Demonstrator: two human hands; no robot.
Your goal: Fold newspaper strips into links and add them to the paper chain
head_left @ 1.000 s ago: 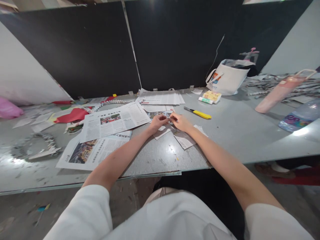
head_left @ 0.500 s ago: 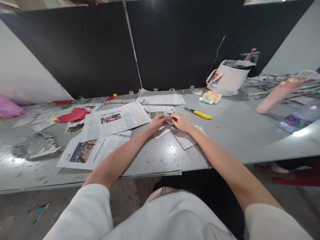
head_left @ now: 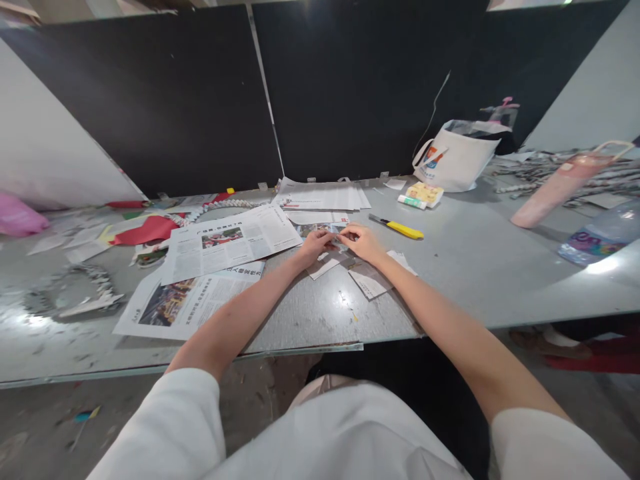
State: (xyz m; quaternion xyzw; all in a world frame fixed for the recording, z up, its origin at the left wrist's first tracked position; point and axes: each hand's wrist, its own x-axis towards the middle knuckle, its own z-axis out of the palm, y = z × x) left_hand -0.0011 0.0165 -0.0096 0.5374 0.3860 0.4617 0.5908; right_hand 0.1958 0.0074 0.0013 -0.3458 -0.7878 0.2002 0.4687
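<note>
My left hand (head_left: 317,247) and my right hand (head_left: 361,243) meet over the middle of the table, fingertips pinched close together. Between them is a small piece of folded newspaper (head_left: 338,241), mostly covered by the fingers. Below the left fingers lies a cut paper strip (head_left: 325,265). A printed paper piece (head_left: 371,281) rests partly under my right wrist. To the right of that hand, a yellow utility knife (head_left: 400,229) lies flat on the table. Large newspaper sheets (head_left: 235,241) spread out left of my left hand.
At the back right stand a white bag (head_left: 455,157), a glue stick (head_left: 412,202) and a yellow packet (head_left: 425,193). A pink bottle (head_left: 560,189) and a clear plastic bottle (head_left: 603,237) are further right. Woven paper chains (head_left: 103,280) and red paper (head_left: 145,231) lie left.
My right hand's fingers have shifted slightly at the folded paper. The left hand stays almost in place, and the things on the table have not moved.
</note>
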